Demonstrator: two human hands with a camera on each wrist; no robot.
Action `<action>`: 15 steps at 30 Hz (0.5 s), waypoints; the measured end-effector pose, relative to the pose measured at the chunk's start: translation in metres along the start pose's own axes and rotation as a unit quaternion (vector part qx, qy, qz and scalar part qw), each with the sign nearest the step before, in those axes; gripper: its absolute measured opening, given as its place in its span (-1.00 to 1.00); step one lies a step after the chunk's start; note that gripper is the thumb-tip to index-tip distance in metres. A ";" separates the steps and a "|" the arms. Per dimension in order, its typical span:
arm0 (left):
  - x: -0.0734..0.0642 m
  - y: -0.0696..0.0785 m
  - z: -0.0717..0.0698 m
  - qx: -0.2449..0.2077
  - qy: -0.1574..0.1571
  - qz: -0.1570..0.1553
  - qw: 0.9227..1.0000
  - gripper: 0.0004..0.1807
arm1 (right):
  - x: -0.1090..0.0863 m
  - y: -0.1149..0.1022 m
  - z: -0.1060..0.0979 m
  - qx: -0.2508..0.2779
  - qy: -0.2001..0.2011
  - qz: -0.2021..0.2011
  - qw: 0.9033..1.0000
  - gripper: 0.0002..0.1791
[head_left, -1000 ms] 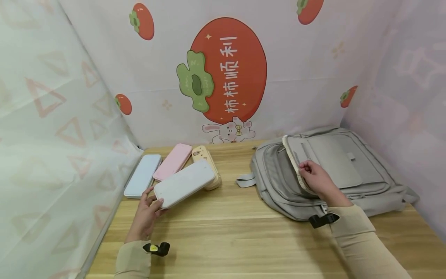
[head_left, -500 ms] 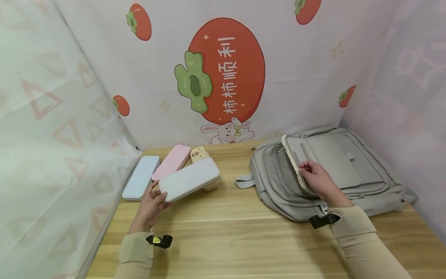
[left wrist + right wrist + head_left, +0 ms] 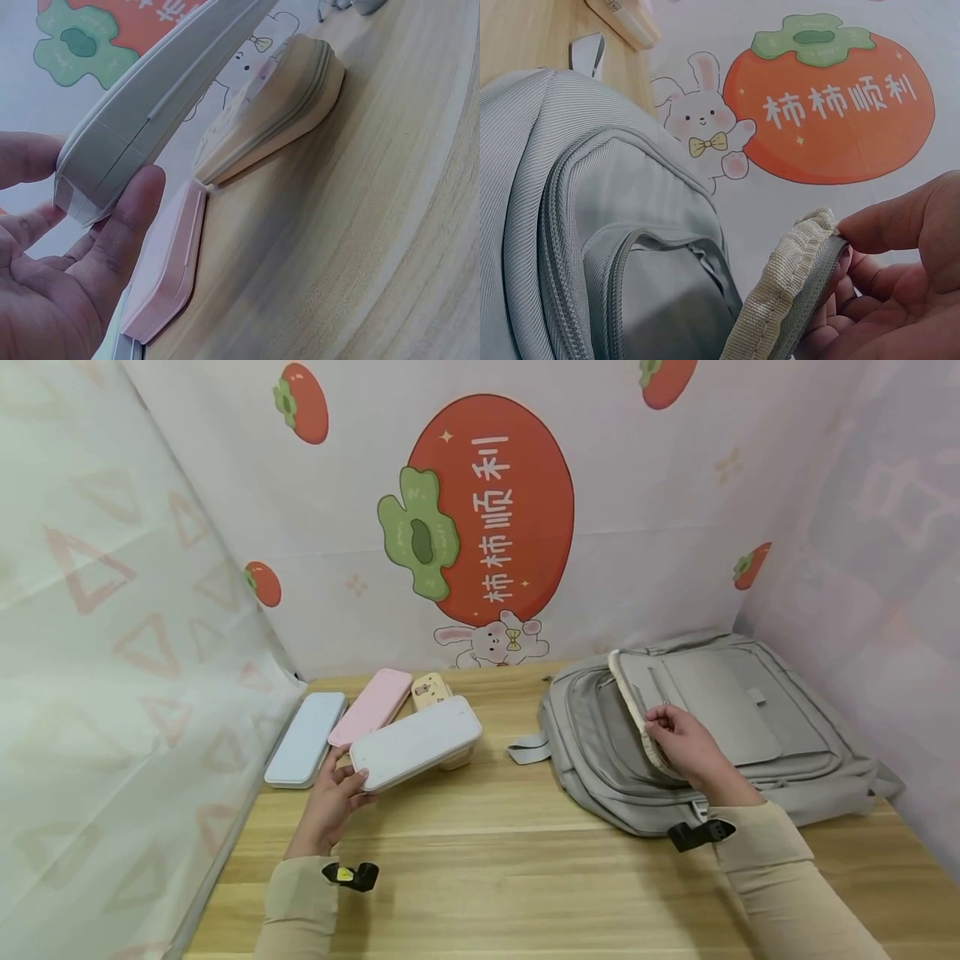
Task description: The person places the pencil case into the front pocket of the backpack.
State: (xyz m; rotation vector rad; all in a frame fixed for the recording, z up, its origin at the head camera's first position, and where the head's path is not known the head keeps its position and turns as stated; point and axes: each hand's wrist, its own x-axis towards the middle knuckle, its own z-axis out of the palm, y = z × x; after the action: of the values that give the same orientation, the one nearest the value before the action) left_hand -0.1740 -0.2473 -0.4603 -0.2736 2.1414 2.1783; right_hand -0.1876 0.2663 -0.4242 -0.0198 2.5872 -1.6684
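White case (image 3: 416, 742), raised above the table (image 3: 480, 877) at the left of the scene and gripped at its near left end by the left hand (image 3: 330, 797), thumb on one side, fingers on the other. In the head view it overlaps the beige case (image 3: 430, 687), masking much of it; the left wrist view shows the two apart. Beyond lie the pink case (image 3: 371, 708) and, farther left, the blue case (image 3: 306, 739). A strap (image 3: 529, 748) on the table lies between the white case and the grey bag (image 3: 727, 702). The long axis slants from the left hand toward the upper right, the free end pointing away from the person. The white case is a slim, round-cornered slab with a broad flat face and a seam along its side. At right, the bag lies flat; the right hand (image 3: 693, 747) pinches the cream-trimmed pocket edge (image 3: 780, 285), holding it up. Behind stands a backdrop (image 3: 637, 485) with persimmon prints.
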 end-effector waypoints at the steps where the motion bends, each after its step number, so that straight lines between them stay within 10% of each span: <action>1: 0.000 0.000 0.001 0.000 0.000 0.000 1.000 -0.30 | 0.000 0.000 0.000 0.001 0.001 0.001 1.000 -0.71; 15: 0.002 0.000 0.006 0.007 0.009 0.001 1.000 -0.30 | 0.000 0.003 -0.002 0.022 0.004 -0.005 1.000 -0.75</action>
State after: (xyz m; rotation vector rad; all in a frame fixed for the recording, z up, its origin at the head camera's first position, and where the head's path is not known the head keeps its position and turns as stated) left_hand -0.1768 -0.2413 -0.4603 -0.2921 2.1658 2.1702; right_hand -0.1876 0.2692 -0.4258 -0.0237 2.5586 -1.7323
